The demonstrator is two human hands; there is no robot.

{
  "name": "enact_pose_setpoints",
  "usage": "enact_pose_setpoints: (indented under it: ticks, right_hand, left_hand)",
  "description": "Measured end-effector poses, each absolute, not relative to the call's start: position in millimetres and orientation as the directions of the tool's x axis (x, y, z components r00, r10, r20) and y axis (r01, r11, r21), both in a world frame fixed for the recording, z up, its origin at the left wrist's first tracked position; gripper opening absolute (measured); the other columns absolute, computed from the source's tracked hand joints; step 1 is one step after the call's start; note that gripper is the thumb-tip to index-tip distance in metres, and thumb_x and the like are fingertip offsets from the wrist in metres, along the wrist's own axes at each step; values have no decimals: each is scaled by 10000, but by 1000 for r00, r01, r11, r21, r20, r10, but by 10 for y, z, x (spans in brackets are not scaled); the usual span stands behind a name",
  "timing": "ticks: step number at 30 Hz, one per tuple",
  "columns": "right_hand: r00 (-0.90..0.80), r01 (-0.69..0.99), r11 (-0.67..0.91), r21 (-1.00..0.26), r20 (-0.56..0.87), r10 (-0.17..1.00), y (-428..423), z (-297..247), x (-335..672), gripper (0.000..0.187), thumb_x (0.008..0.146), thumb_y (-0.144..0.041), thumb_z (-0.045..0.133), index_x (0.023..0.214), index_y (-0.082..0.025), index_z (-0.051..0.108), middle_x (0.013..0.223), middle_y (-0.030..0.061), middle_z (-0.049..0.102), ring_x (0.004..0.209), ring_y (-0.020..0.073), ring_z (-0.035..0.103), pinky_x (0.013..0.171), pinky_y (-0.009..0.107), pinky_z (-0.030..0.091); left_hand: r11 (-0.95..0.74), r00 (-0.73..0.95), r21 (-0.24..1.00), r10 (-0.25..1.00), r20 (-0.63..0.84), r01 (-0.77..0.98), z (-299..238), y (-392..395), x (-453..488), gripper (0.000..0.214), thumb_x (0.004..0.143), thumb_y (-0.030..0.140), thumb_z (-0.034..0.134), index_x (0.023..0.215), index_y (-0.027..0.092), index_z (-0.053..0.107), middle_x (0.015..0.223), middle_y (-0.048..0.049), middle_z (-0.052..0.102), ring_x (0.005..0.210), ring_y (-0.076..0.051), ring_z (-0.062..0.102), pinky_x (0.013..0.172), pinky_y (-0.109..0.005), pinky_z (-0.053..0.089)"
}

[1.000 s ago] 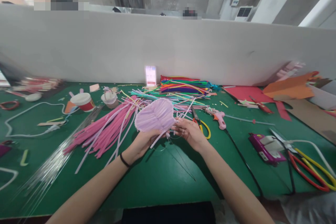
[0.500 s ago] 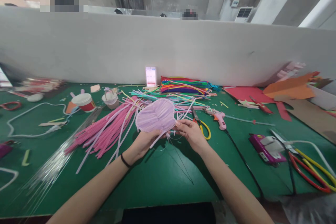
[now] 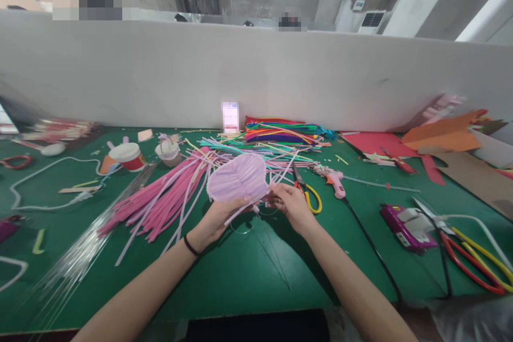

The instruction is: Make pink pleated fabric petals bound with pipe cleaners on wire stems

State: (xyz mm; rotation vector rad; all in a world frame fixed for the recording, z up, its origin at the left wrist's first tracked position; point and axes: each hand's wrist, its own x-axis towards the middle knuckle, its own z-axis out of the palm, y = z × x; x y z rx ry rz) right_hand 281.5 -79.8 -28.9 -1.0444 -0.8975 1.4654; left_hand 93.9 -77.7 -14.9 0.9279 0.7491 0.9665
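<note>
A light purple oval piece made of fuzzy pipe cleaners [image 3: 238,177] is held up above the green table. My left hand [image 3: 224,216] is closed on its lower edge, thumb on the near face. A loose lilac pipe cleaner end [image 3: 237,211] sticks out toward me beside that thumb. At the piece's lower right corner, my right hand [image 3: 292,204] pinches with thumb and fingers; what exactly lies between the fingertips is partly hidden. Thin wires [image 3: 276,262] dangle beneath the hands. Pink pipe cleaners [image 3: 160,197] lie in a bunch left of my left hand.
Yellow-handled scissors [image 3: 313,199] and a pink glue gun [image 3: 336,183] with a black cord lie to the right. Farther right are a purple power strip [image 3: 404,227] and large scissors [image 3: 473,262]. Clear sticks [image 3: 92,235], a paper cup [image 3: 127,157] and a propped phone [image 3: 230,117] also stand or lie around.
The loose lilac end has shifted slightly left, and the dangling wires have swung a little left and down. My right fingers have moved slightly at the corner; both hands keep hold.
</note>
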Motion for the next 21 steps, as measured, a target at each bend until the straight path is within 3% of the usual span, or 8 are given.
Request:
enact_pose_setpoints:
  ticks: [3, 12, 18, 21]
  right_hand:
    - [-91, -291, -163, -943, -143, 986, -818, -252, 2826, 361, 695, -519, 715, 751, -166, 671, 730, 41, 699, 632, 152, 660, 528, 225, 483]
    - [7, -28, 104, -994, 104, 995, -822, -292, 2805, 301, 765, -500, 653, 721, -203, 650, 668, 12, 691, 626, 170, 650, 526, 249, 483]
    - [70, 46, 170, -984, 173, 982, -846, -287, 2779, 318, 795, -489, 624, 692, -189, 637, 611, 7, 670, 568, 148, 617, 524, 240, 475]
    - [46, 12, 133, -991, 133, 990, -838, -288, 2785, 319, 784, -497, 632, 703, -188, 643, 640, 16, 680, 604, 159, 632, 537, 245, 487]
  left_hand:
    - [265, 385, 903, 914, -124, -338, -148, -774, 931, 484, 706, 235, 759, 1176, 217, 647, 1127, -72, 697, 1016, -275, 652, 923, -413, 505]
    - [282, 417, 907, 899, -136, -313, -171, -773, 928, 276, 731, 257, 736, 994, 174, 723, 1006, -71, 728, 901, -253, 682, 924, -415, 507]
    - [264, 463, 922, 879, -108, -285, -214, -753, 921, 305, 758, 270, 707, 1051, 187, 695, 1041, -63, 714, 899, -255, 679, 945, -463, 486]
    - [252, 458, 926, 883, -101, -280, -220, -742, 903, 308, 753, 267, 709, 1051, 190, 692, 1067, -62, 707, 942, -266, 669, 953, -471, 479]
